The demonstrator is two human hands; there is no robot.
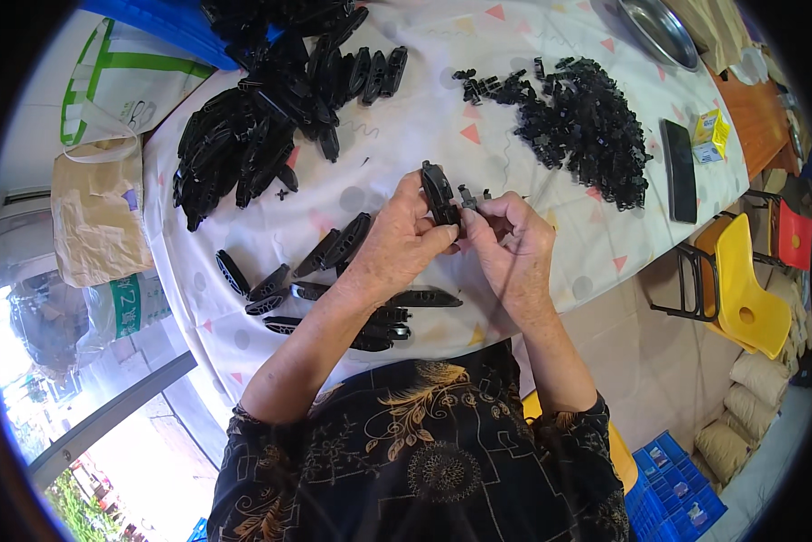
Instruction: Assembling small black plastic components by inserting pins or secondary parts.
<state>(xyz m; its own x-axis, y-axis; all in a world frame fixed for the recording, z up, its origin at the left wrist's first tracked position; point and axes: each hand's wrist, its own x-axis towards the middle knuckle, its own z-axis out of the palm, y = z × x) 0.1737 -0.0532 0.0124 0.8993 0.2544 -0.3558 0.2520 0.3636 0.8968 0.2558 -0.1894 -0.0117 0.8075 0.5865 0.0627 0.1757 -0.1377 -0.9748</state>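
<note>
My left hand (397,237) is closed on a long black plastic part (436,193), held upright over the middle of the table. Close against it, my right hand (514,248) pinches a small dark plastic clip (467,199) between thumb and fingers. The clip is beside the long part; whether they touch is hard to tell. Several more long black parts (424,298) lie on the cloth around and below my left forearm. A big heap of them (234,144) is at the far left, and a pile of small black clips (596,135) spreads at the far right.
A patterned white cloth (406,135) covers the table. Along its right side are a black phone (678,172), a yellow box (710,135) and a metal tray (659,32). A blue bin (162,32) stands at the far left. Yellow chairs (749,280) and a blue crate (675,488) are to the right.
</note>
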